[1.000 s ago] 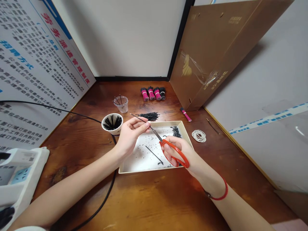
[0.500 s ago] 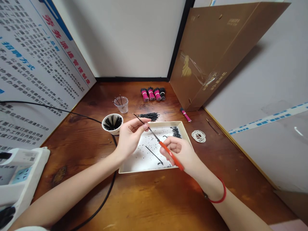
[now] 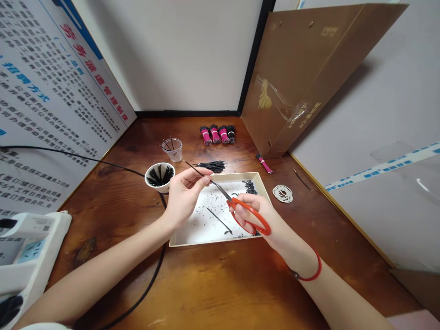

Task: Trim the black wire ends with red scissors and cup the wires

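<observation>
Between thumb and fingers my left hand (image 3: 184, 193) pinches a thin black wire (image 3: 194, 169), whose far end points up and left. Red-handled scissors (image 3: 255, 215) are in my right hand (image 3: 257, 211), their blades reaching to the wire's near end by my left fingertips. Whether the blades touch the wire I cannot tell. Both hands are above a shallow white tray (image 3: 187, 236) strewn with small black scraps. One loose black wire piece (image 3: 219, 220) lies in it, and dark clippings (image 3: 250, 187) are heaped in its far right corner.
Behind the tray lies a pile of black wires (image 3: 213, 166). A paper cup (image 3: 156, 182) of wires and a clear cup (image 3: 176, 151) stand left. Tied pink-and-black bundles (image 3: 215, 134) sit at the back; white rubber bands (image 3: 282, 193) lie right, near a brown box (image 3: 295, 68).
The scissors have turned in my right hand, so both handle loops now show. My left hand has shifted slightly left with the wire.
</observation>
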Motion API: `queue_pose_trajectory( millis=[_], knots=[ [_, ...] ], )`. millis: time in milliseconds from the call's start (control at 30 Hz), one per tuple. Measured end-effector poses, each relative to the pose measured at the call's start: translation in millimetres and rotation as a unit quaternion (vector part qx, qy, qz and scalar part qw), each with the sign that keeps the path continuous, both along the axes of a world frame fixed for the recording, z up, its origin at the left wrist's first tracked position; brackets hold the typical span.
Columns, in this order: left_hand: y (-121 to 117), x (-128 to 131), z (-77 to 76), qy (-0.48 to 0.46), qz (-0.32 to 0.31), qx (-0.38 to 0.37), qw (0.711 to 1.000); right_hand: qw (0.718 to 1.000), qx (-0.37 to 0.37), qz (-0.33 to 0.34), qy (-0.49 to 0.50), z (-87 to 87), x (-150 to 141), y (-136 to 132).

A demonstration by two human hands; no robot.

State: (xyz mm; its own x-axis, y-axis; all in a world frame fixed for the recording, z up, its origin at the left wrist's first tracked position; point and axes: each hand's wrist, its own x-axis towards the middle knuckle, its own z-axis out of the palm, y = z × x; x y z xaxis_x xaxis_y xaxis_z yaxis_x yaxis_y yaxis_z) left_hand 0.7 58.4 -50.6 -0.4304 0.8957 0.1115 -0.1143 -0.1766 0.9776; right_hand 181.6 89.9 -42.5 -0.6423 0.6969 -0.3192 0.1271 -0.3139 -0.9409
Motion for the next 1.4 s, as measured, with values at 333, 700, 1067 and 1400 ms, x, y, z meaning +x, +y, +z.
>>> queue_pose_trajectory(
  millis=[333,700,1067,1400],
  knots=[
    [0,-1,-1.6,-0.001,-0.001,0.023,1.000,1.000,-0.002,-0.012,-0.007,1.4,1,0],
    [-1,-1,-1.2,0.018,0.000,0.014,1.000,0.997,0.002,-0.037,-0.064,4.2,1,4],
    [2,-1,-3.0,0.026,-0.006,0.011,1.000,0.997,0.001,-0.015,-0.074,1.8,2,5],
    [-1,1,1.5,0.039,-0.003,0.022,0.999,0.997,0.008,0.007,-0.080,-4.6,6,5]
  ],
)
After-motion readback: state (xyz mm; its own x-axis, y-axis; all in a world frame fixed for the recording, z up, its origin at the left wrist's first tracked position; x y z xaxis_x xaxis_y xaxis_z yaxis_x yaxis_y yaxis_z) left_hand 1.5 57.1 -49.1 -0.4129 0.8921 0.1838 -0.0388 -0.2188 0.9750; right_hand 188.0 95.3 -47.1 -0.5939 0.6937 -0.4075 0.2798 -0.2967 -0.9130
